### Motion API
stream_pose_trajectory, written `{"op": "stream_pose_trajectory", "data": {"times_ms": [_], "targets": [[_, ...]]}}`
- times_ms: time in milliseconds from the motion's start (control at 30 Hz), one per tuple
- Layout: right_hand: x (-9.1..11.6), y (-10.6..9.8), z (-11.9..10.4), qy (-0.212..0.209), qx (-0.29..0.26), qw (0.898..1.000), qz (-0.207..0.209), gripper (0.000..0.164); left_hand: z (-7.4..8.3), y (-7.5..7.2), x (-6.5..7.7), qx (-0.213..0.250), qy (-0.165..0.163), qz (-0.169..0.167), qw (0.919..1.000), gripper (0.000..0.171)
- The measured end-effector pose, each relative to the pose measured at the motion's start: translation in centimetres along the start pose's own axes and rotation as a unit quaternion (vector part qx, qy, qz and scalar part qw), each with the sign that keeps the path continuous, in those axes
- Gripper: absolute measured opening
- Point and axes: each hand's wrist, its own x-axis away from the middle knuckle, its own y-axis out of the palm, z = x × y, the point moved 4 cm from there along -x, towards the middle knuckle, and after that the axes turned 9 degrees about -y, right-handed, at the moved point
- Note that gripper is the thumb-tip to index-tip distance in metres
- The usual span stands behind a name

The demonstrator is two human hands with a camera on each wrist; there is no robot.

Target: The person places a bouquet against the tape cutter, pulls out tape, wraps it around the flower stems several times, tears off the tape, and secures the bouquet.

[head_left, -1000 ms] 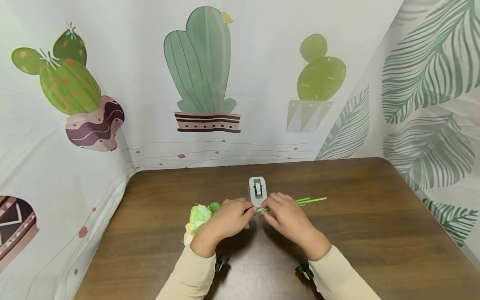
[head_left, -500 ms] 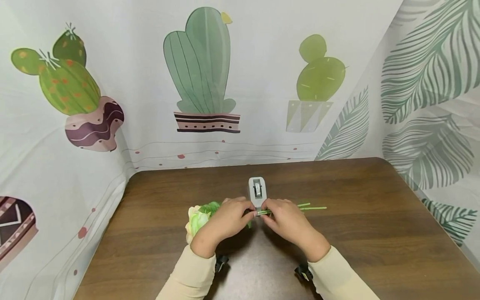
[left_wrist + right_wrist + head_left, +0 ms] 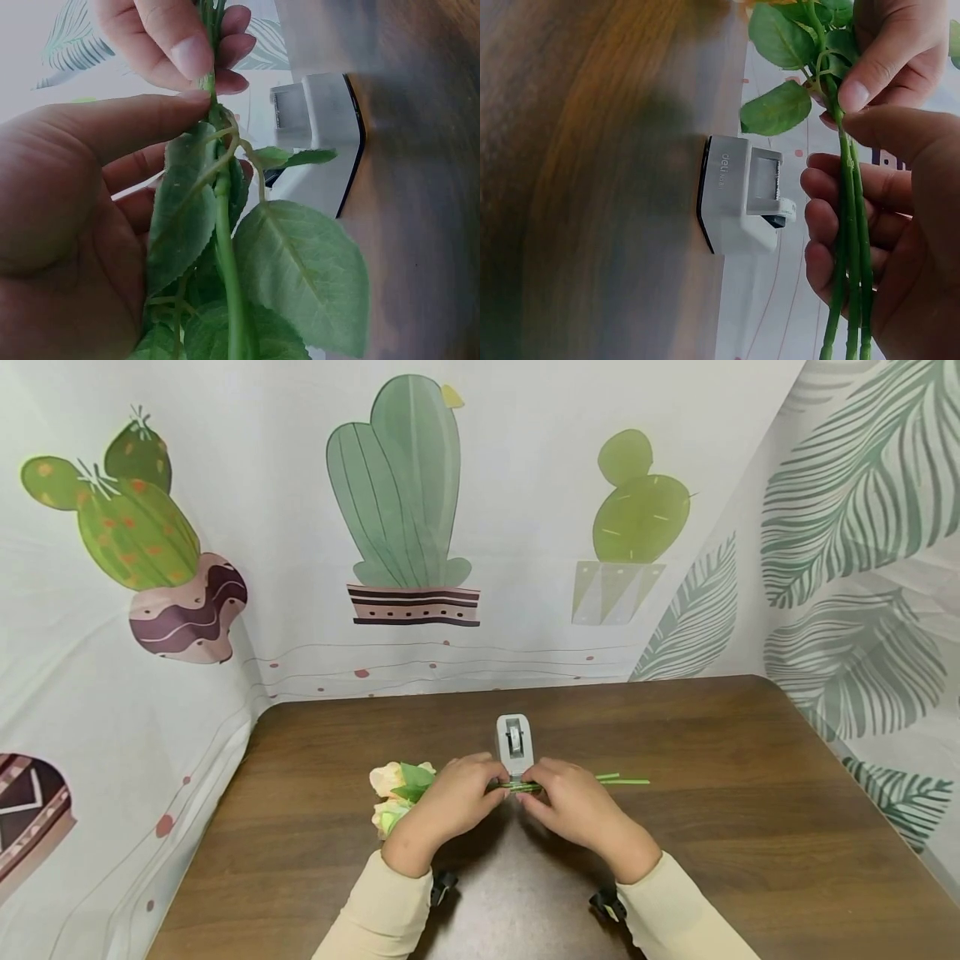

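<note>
A bunch of artificial flowers lies crosswise in both hands, its pale peach and green blossoms (image 3: 392, 779) at the left. Three green stems (image 3: 853, 277) run side by side to the right. My left hand (image 3: 467, 793) pinches the stems between thumb and fingers, just below the green leaves (image 3: 300, 262). Close beside it my right hand (image 3: 572, 799) holds the same stems between thumb and fingers. What looks like clear tape shines on the stems between the hands. Right behind the hands stands a grey-white tape dispenser (image 3: 515, 743) with a roll in it.
A brown wooden table (image 3: 720, 827) lies under the hands. Behind it hangs a white cloth (image 3: 525, 527) printed with cacti and leaves. Black wrist straps (image 3: 607, 906) show at both cuffs.
The flower bunch has turned about its stems, so the blossoms and leaves at the left show different sides. The stem ends have dipped slightly. Both hands stay in nearly the same place.
</note>
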Motion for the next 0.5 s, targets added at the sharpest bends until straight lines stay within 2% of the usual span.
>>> {"op": "stream_pose_trajectory", "data": {"times_ms": [267, 500], "targets": [[0.01, 0.05, 0.01, 0.006, 0.010, 1.000, -0.001, 0.014, 0.13, -0.14, 0.01, 0.007, 0.006, 0.012, 0.9999, 0.006], [0.00, 0.10, 0.01, -0.001, 0.017, 1.000, 0.009, 0.013, 0.06, -0.01, -0.06, 0.012, -0.005, 0.006, 0.9999, 0.005]]}}
